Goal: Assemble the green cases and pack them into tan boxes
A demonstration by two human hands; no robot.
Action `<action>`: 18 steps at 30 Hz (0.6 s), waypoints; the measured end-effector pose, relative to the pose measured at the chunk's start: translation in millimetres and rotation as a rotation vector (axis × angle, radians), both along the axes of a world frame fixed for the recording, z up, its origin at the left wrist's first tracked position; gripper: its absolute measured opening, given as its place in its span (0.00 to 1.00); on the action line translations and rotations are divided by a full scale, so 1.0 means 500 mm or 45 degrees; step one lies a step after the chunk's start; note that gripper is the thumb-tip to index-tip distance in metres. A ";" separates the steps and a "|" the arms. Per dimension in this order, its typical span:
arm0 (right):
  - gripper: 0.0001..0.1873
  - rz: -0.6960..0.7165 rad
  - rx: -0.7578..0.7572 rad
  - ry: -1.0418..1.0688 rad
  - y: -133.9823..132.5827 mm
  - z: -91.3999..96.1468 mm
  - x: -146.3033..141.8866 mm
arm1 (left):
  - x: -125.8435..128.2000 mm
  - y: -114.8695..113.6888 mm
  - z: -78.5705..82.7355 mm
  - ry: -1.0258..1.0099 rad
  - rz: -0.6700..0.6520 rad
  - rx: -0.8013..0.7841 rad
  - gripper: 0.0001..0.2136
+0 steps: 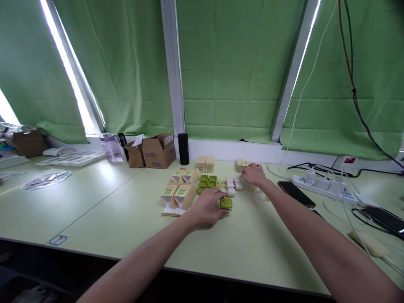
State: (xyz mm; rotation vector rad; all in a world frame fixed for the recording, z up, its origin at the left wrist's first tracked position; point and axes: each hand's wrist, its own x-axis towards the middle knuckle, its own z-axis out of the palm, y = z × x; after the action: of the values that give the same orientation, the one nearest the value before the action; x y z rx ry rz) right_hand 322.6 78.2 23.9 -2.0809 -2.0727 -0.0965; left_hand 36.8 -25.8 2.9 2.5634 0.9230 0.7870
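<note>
My left hand [206, 207] is closed round a small green case [226, 203] low over the table. Farther back, my right hand [253, 174] reaches to a small yellow-topped box [241, 163]; its fingertips are partly hidden, so I cannot make out what they hold. Between the hands sit several green trays [203, 183], tiny yellow pieces [221, 184] and white rounded pieces [232, 192]. Left of them stand open beige boxes [182, 193] with green labels. Small clear and yellow pieces [264, 196] lie beneath my right wrist.
Two closed beige boxes [205, 164] stand at the back. A black cylinder [183, 149], cardboard boxes [158, 151] and a purple jug [111, 147] line the wall. To the right are a phone [296, 193], a power strip [325, 189] and loose cables.
</note>
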 end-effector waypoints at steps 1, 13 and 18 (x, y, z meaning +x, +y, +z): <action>0.20 -0.007 -0.030 -0.034 0.009 0.001 -0.006 | 0.001 0.000 -0.001 0.025 -0.006 0.006 0.21; 0.17 -0.086 -0.174 -0.214 0.047 -0.023 -0.050 | 0.007 0.001 -0.012 0.150 -0.038 0.081 0.23; 0.17 -0.007 0.033 -0.242 0.021 -0.004 -0.060 | 0.006 0.008 -0.009 -0.010 0.027 0.093 0.22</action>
State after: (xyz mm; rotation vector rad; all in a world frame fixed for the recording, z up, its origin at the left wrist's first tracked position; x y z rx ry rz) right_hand 292.7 88.5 21.9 -2.1370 -2.1575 -0.3320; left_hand 39.9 -21.9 -1.8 2.6147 0.9374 0.8518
